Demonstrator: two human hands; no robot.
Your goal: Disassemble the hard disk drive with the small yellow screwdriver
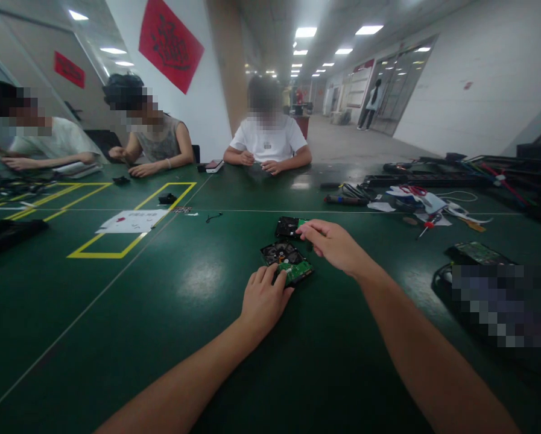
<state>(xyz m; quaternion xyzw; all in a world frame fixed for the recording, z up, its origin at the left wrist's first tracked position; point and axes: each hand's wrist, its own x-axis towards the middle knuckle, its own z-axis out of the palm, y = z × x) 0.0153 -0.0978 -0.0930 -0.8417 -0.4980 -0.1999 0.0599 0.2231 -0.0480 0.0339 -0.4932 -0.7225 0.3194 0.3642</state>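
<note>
A hard drive (pixel 298 270) with a green circuit board lies board side up on the green table. My left hand (pixel 265 295) rests at its near left edge, fingers bent over the board and thumb along the near side, holding it. Just beyond it and touching or nearly touching lies a second hard drive (pixel 287 227), black with a green board part. Above the right end of that one, my right hand (pixel 327 241) is closed in a pinch. Whatever the pinch may hold is too small or hidden to make out.
Cables and tools (pixel 349 194) with white gloves (pixel 421 202) and a red-handled screwdriver (pixel 428 226) lie to the right. Nearer, a circuit board (pixel 478 252) sits beside a blurred dark object. A paper sheet (pixel 132 221) lies left, within yellow tape. Several people sit across the table.
</note>
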